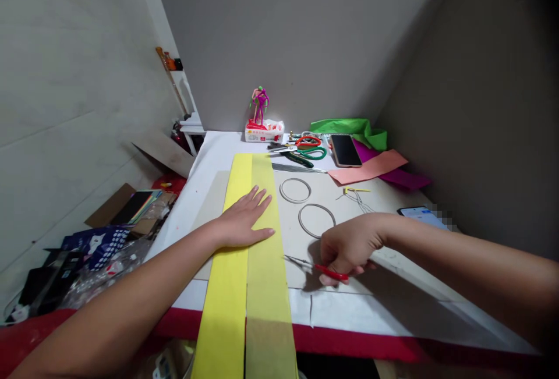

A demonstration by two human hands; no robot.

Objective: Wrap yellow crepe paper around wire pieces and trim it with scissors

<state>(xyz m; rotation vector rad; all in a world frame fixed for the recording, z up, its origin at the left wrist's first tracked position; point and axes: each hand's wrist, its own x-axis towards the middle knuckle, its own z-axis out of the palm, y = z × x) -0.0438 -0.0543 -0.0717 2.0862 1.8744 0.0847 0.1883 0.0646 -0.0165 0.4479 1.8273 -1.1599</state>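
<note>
Left hand: palm down, fingers spread, resting flat on a long yellow strip (brighter on one side, duller on the other; material unclear), which runs under it, beyond the fingertips and back toward the wearer. Right hand: fingers clamped around the grips of red-handled metal scissors, blade tips pointing leftward from it, close to the strip's right edge. Just beyond the right hand: two thin grey wire rings, on a pale flat sheet covering the tabletop's middle.
</note>
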